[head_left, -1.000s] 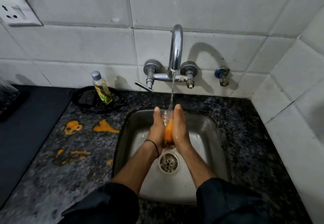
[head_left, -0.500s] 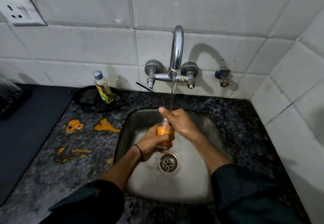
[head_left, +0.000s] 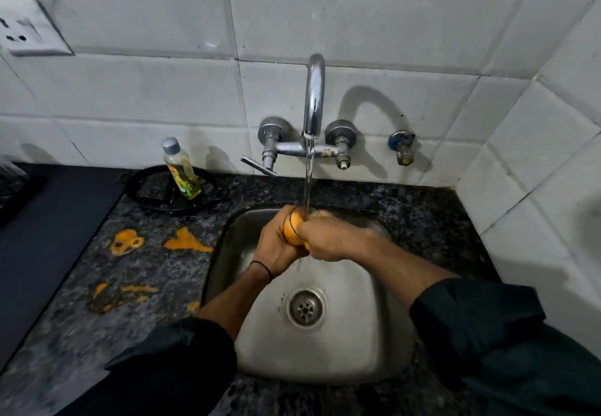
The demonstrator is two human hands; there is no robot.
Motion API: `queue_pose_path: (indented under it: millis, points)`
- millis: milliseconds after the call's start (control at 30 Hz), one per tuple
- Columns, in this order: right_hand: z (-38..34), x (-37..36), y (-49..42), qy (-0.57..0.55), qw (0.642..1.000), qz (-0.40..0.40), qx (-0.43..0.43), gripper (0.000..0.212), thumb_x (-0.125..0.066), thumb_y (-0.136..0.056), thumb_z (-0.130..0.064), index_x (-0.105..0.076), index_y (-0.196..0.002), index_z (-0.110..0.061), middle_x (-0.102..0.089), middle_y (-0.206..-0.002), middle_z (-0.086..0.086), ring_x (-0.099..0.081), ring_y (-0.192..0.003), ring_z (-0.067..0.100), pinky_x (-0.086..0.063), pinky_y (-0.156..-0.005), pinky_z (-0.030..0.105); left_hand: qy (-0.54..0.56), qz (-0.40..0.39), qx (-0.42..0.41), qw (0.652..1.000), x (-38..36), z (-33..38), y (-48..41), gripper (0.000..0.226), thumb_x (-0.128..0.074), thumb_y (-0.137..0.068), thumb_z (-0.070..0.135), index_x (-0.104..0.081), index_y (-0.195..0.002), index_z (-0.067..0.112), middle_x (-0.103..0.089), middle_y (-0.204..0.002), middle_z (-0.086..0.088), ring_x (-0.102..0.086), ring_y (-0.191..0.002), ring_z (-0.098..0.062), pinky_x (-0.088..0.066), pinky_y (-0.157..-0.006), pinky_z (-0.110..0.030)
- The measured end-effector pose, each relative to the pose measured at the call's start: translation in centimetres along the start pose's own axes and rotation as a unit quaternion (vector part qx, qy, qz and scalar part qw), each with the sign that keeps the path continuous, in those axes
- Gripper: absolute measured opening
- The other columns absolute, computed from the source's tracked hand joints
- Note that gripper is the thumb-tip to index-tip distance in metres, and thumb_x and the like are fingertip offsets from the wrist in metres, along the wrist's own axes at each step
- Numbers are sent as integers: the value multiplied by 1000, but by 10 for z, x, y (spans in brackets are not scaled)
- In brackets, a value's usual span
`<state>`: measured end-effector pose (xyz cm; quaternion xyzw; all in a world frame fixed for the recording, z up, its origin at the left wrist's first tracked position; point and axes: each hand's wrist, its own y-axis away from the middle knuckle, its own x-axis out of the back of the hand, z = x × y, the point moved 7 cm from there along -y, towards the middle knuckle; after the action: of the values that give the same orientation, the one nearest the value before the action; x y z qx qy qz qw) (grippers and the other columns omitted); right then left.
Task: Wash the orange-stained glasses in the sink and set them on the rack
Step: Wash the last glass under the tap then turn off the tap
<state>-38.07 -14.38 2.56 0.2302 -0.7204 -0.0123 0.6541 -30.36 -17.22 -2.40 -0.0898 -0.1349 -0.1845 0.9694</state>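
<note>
Left hand (head_left: 276, 248) is curled round the glass (head_left: 291, 228), gripping it above the sink (head_left: 374, 334). Right hand (head_left: 335, 240) is wrapped over its right side. The glass is largely covered. It appears near upright, long axis leaning away, mouth up under the stream from the tap (head_left: 313, 100). Recommended: firm grip, slow rotation, water directed onto the orange film.
</note>
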Motion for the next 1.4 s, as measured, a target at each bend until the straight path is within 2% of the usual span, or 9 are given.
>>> queue_pose_path:
  millis: [67, 167, 367, 467, 600, 867, 1167, 1233, 1400]
  points:
    - [7, 2, -6, -190, 976, 62, -85, 10, -55, -86, -4, -57, -93, -12, -63, -98, 13, -64, -95, 29, -43, -70, 31, 8, 53, -11, 998, 0, 5, 5, 44, -79, -69, 2, -64, -107, 18, -72, -100, 4, -68, -98, -13, -56, -82, -29]
    - [11, -3, -13, -323, 938, 79, -97, 13, -55, -83, -1, -60, -88, -12, -59, -83, 5, -60, -80, 21, -51, -64, 33, -17, 77, -6, 997, 1, 3, 6, 47, -77, -66, 9, -63, -109, 23, -71, -98, 7, -67, -94, -8, -56, -78, -25]
    - [9, -5, 11, 132, 978, 48, 158, 27, -56, -86, -1, -60, -104, -20, -55, -117, 3, -47, -118, 22, -25, -115, 47, -42, -91, 13, 995, 4, -4, -13, 59, -73, -57, -8, -65, -103, 28, -73, -96, 2, -68, -82, -4, -59, -70, -25]
    - [16, -14, 0, 36, 997, 23, 68, 12, -54, -86, -5, -55, -81, -17, -51, -94, 3, -53, -107, 26, -27, -116, 48, -33, -88, 21, 995, 1, -6, -16, 59, -70, -55, -1, -66, -109, 22, -75, -97, -4, -71, -88, -19, -62, -73, -45]
    - [21, -23, -14, -263, 958, 88, -75, 19, -65, -77, -6, -52, -65, -12, -57, -71, 8, -61, -74, 27, -48, -59, 34, -45, -59, -47, 996, 0, 5, -14, 55, -77, -61, 29, -61, -114, 23, -71, -103, 6, -64, -97, 3, -53, -84, -21]
    - [10, 3, 1, 4, 988, 103, 112, 25, -56, -88, -8, -67, -93, -31, -59, -98, -6, -37, -97, 23, -36, -88, 39, 261, -179, 254, 914, -7, -51, 15, 61, -65, -66, -1, -60, -125, 17, -70, -99, -7, -65, -92, -23, -56, -76, -40]
    - [22, -32, -14, -55, 997, 51, -22, 26, -59, -89, -16, -60, -115, -12, -61, -113, 10, -61, -107, 32, -50, -89, 38, -6, -27, 72, 997, -9, -32, -9, 67, -69, -65, 5, -58, -129, 17, -62, -125, -10, -60, -115, -24, -51, -99, -39]
    - [27, -27, -13, -68, 994, 85, -31, 33, -59, -89, -30, -60, -121, -23, -58, -124, 7, -58, -118, 32, -48, -94, 40, 159, 5, 178, 971, -4, -36, -6, 42, -56, -84, -1, -65, -121, 20, -69, -116, -13, -66, -105, -27, -57, -88, -40]
    - [27, -34, -8, -47, 996, 79, -1, 39, -43, -97, -27, -63, -126, -14, -54, -133, 12, -41, -127, 31, -34, -106, 44, 486, 66, 437, 754, -21, -59, 6, 41, -38, -101, 34, -63, -119, 6, -66, -107, -21, -61, -98, -35, -54, -71, -49]
